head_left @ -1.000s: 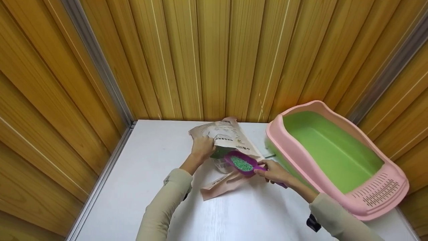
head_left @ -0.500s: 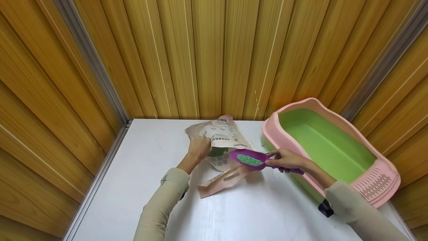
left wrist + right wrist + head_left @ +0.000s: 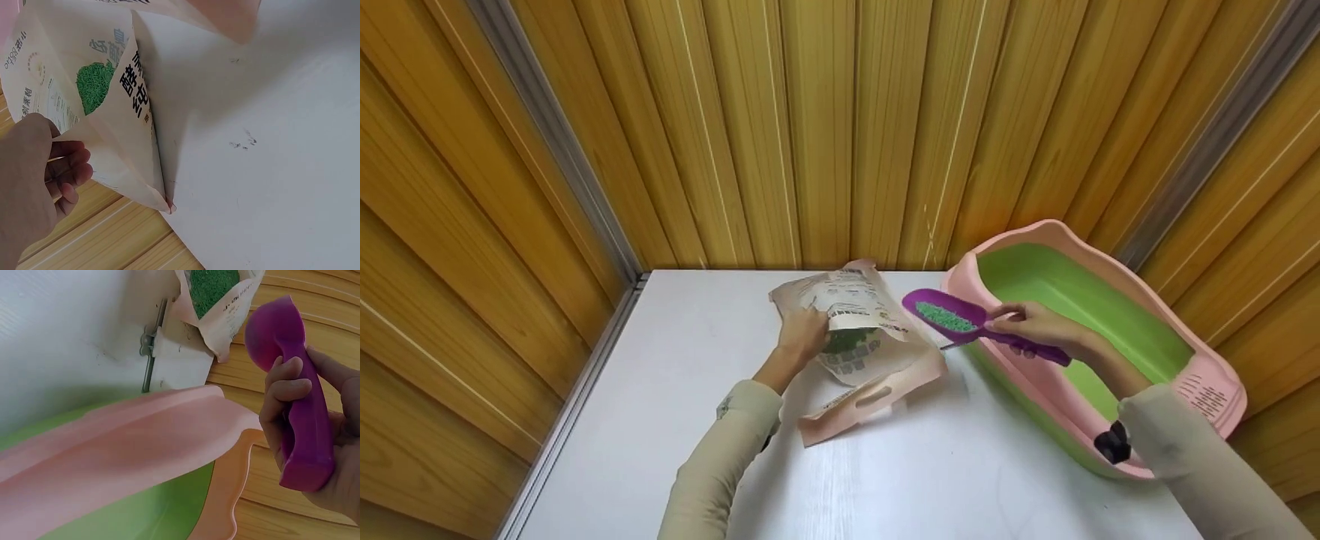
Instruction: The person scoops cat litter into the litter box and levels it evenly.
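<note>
Nearest: beige fabric sleeves (image 3: 727, 450), small black device (image 3: 1112, 442) at right cuff. Right hand (image 3: 1039, 328): grip wrapped round the handle of a purple plastic scoop (image 3: 308, 433), raised, bowl loaded with small green pellets (image 3: 946, 316). In head view, handle overlaps the side wall of a deep green plastic tray with pink rim (image 3: 140, 439), right side of white desk (image 3: 697, 337); bowl between tray and bag. Left hand (image 3: 804, 334): grip pinching mouth edge of a printed beige paper bag (image 3: 855, 296), lying on desk, more green pellets inside. Behind: yellow-brown wood-plank wall (image 3: 825, 135).
</note>
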A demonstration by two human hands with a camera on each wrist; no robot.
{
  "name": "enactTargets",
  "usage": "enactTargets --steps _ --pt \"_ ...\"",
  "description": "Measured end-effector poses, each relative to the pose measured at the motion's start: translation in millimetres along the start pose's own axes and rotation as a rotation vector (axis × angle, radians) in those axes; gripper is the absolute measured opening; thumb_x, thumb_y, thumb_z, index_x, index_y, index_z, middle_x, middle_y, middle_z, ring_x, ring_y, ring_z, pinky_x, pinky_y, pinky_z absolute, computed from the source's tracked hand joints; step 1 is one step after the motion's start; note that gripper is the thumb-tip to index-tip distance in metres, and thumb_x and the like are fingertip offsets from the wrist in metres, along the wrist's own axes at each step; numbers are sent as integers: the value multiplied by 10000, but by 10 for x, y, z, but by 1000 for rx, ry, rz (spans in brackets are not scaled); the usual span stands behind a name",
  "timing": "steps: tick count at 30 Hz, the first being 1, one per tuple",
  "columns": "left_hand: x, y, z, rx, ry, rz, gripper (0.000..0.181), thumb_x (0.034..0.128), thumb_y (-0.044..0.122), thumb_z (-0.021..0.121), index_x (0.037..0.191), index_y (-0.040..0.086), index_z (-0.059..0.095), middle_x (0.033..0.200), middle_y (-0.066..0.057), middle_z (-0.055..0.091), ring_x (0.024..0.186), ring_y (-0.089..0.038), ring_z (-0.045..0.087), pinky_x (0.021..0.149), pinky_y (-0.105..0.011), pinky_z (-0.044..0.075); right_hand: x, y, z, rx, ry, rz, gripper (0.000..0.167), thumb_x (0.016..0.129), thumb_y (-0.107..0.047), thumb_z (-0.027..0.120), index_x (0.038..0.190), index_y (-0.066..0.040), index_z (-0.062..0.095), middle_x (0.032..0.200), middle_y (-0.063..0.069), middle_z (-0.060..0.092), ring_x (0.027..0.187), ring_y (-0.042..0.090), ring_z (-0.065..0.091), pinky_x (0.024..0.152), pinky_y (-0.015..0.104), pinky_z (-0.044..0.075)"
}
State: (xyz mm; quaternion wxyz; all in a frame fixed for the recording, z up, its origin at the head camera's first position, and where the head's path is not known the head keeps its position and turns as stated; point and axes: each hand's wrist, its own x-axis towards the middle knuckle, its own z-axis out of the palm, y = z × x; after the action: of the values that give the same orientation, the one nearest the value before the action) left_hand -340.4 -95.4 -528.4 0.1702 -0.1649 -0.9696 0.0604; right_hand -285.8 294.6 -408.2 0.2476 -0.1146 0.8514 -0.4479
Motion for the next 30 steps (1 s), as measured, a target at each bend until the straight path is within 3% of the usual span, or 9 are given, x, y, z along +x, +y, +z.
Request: enactTargets --steps 5,13,18,22,30 --pt "2 -4 20 18 25 3 183 840 221 715 705 98 728 685 -69 714 606 -238 673 586 -420 561 -33 34 -198 92 83 -2 630 1052 -241 535 1492 158 325 773 -40 635 584 19 559 547 176 489" --pt "-79 -66 27 9 17 10 190 843 227 710 714 88 727 687 -82 714 616 -261 676 600 -431 564 -36 164 -444 281 192 80 621 1083 -185 403 1533 168 161 856 -37 604 636 -3 594 578 144 503" --pt "-122 -135 31 18 35 -13 203 821 250 740 699 87 727 684 -86 712 622 -277 675 597 -440 555 -14 208 -542 201 259 112 597 1065 -153 371 1490 219 178 821 -56 599 631 -16 605 581 142 501" --pt "-146 -139 61 17 15 -15 206 817 263 751 704 91 740 686 -83 715 616 -265 668 599 -436 555 0 383 -573 118 257 143 544 1037 -100 386 1430 253 255 759 -64 605 612 -14 610 572 149 501" --pt "-156 -106 93 -8 -15 -1 181 834 230 720 716 94 738 678 -73 709 607 -247 657 609 -425 554 -11 698 -569 103 257 212 274 998 4 410 1159 225 427 726 -20 573 560 15 619 552 166 518"
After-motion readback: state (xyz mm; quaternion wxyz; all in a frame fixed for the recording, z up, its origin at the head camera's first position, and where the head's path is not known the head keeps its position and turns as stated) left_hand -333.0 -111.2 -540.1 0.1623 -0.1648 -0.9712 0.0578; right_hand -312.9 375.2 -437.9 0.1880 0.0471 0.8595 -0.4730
